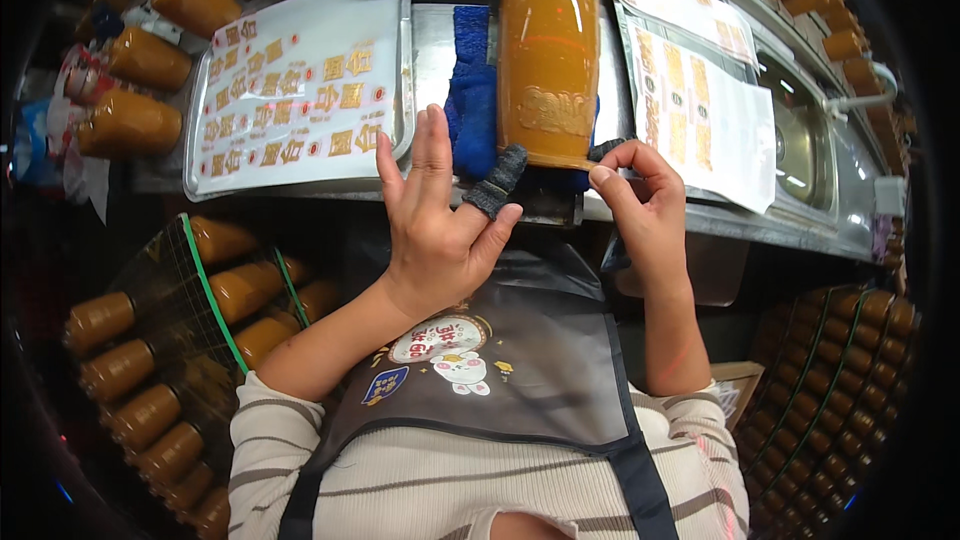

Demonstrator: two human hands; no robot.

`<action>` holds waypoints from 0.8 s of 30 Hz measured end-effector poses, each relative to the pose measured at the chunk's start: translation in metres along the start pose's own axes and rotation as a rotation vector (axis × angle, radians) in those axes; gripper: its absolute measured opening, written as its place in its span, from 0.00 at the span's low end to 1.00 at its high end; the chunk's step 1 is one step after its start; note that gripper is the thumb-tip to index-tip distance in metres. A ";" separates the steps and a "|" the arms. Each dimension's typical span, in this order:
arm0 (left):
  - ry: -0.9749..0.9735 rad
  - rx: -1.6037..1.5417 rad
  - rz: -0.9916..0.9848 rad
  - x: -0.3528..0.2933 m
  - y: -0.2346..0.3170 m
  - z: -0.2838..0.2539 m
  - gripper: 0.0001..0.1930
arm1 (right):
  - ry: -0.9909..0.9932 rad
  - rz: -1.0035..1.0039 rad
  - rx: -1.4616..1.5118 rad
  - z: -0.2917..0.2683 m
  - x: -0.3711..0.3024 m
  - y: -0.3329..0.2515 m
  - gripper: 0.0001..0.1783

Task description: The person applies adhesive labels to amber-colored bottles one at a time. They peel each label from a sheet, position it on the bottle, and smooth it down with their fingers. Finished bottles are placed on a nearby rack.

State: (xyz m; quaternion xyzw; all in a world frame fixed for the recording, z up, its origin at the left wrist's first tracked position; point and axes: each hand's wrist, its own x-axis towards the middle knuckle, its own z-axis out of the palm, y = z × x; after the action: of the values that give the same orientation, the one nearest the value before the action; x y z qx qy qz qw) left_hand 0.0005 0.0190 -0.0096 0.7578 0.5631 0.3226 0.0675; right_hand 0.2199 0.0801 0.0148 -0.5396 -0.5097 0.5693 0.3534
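A large glossy brown bottle (547, 50) lies on a blue towel (473, 90), neck pointing away from me and base toward me. A raised gold label patch sits on its face near the base. My left hand (435, 205) is open, its fingers spread; the index finger, in a dark grey finger sleeve, rests against the base's left corner. With bent fingers, my right hand (645, 205) pinches at the base's right corner, thumb and index close together. A bit of dark grey sleeve shows by its index finger. Whether anything small sits in that pinch cannot be made out.
On the left, a tray (405, 70) carries a white sheet of gold characters and red dots. More gold label sheets (735, 130) lie right, before a metal sink (800, 130). Brown bottles (135, 120) stand at left; others fill racks below (850, 380).
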 end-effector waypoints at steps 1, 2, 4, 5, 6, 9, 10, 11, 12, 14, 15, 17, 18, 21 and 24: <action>-0.021 0.015 0.018 0.002 -0.001 -0.001 0.23 | 0.004 -0.012 0.009 -0.001 0.000 0.000 0.05; -0.044 0.027 0.036 0.004 -0.001 -0.004 0.23 | 0.011 -0.022 0.016 -0.002 -0.001 0.001 0.05; -0.100 0.067 0.062 0.006 -0.002 -0.008 0.21 | 0.044 -0.035 0.011 0.000 -0.002 0.001 0.06; -0.102 0.071 0.078 0.008 -0.001 -0.009 0.20 | 0.045 -0.034 0.010 0.000 -0.002 0.002 0.06; -0.103 0.074 0.093 0.010 0.000 -0.010 0.19 | 0.045 -0.033 0.009 0.000 -0.002 0.003 0.06; -0.120 0.097 0.120 0.016 0.002 -0.012 0.16 | 0.045 -0.041 0.005 -0.001 -0.001 0.007 0.07; -0.127 0.107 0.126 0.018 0.003 -0.013 0.15 | 0.044 -0.046 0.003 -0.001 0.000 0.008 0.07; -0.132 0.108 0.136 0.019 0.004 -0.013 0.15 | 0.039 -0.040 0.010 -0.001 0.001 0.009 0.06; -0.136 0.109 0.146 0.021 0.005 -0.014 0.15 | 0.033 -0.033 0.018 -0.002 0.002 0.009 0.06; -0.159 0.127 0.166 0.026 0.008 -0.016 0.13 | 0.027 -0.022 0.022 -0.002 0.004 0.011 0.05; -0.177 0.143 0.177 0.029 0.009 -0.018 0.14 | 0.026 -0.019 0.020 -0.002 0.004 0.013 0.06; -0.191 0.166 0.201 0.033 0.011 -0.020 0.16 | 0.022 -0.011 0.021 -0.002 0.005 0.014 0.05; -0.186 0.172 0.213 0.035 0.012 -0.019 0.15 | 0.020 -0.008 0.024 -0.001 0.005 0.014 0.05; -0.159 0.150 0.234 0.043 0.018 -0.015 0.13 | 0.010 0.009 0.001 0.000 0.007 0.013 0.05; -0.141 0.166 0.293 0.053 0.024 -0.005 0.11 | 0.006 -0.001 -0.022 -0.001 0.007 0.015 0.05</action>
State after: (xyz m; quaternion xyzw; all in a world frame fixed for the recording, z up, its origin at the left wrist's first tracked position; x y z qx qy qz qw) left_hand 0.0254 0.0570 0.0277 0.8554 0.4654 0.2271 -0.0038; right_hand 0.2224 0.0835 -0.0013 -0.5450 -0.5150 0.5619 0.3492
